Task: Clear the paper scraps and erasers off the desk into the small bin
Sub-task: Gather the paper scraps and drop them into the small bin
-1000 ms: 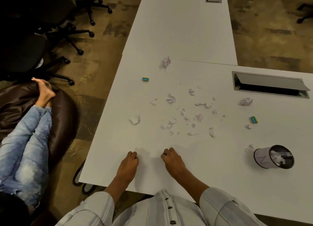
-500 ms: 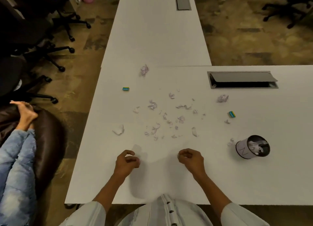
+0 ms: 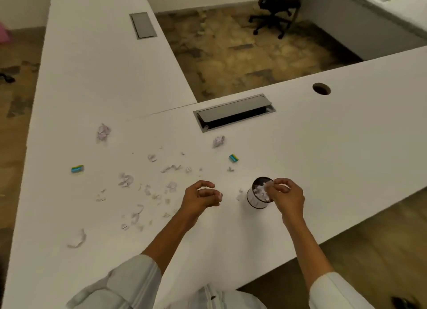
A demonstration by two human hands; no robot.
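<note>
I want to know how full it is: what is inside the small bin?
The small bin holds crumpled white paper scraps, piled near its rim. The right hand covers one side of the opening, and anything under the scraps is hidden.

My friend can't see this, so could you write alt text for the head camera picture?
A person's right hand holds a paper scrap over a small bin on a white desk; the left hand pinches another scrap beside it. Paper scraps and two erasers lie scattered farther out.
</note>
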